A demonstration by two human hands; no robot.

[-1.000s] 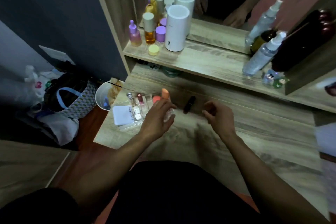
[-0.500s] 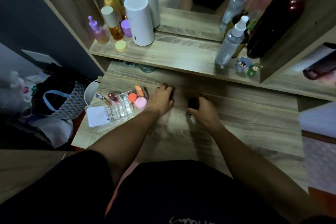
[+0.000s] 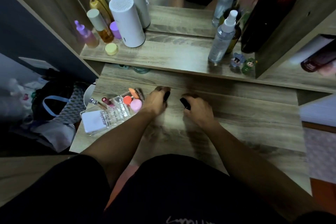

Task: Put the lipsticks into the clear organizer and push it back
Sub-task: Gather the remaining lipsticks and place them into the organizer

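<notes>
The clear organizer [image 3: 119,110] lies at the left end of the wooden desk [image 3: 236,123], holding an orange lipstick [image 3: 133,92], a red-capped tube [image 3: 107,101], round coral and pink pots and a white card. My left hand [image 3: 156,101] is just right of the organizer, fingers curled on a black lipstick [image 3: 166,95]. A short way to the right, my right hand [image 3: 197,108] grips a second black lipstick [image 3: 185,103], whose end sticks out toward the left.
A raised shelf [image 3: 163,54] behind the desk carries a white cylinder [image 3: 127,23], coloured bottles [image 3: 101,25], a yellow jar, spray bottles [image 3: 222,36] and small figurines [image 3: 242,63]. A mirror stands behind. Bags [image 3: 52,103] and a bin lie on the floor left.
The left hand put the orange lipstick into the organizer, then reached right onto a black lipstick. The right hand closed on the other black lipstick. The camera tilted forward.
</notes>
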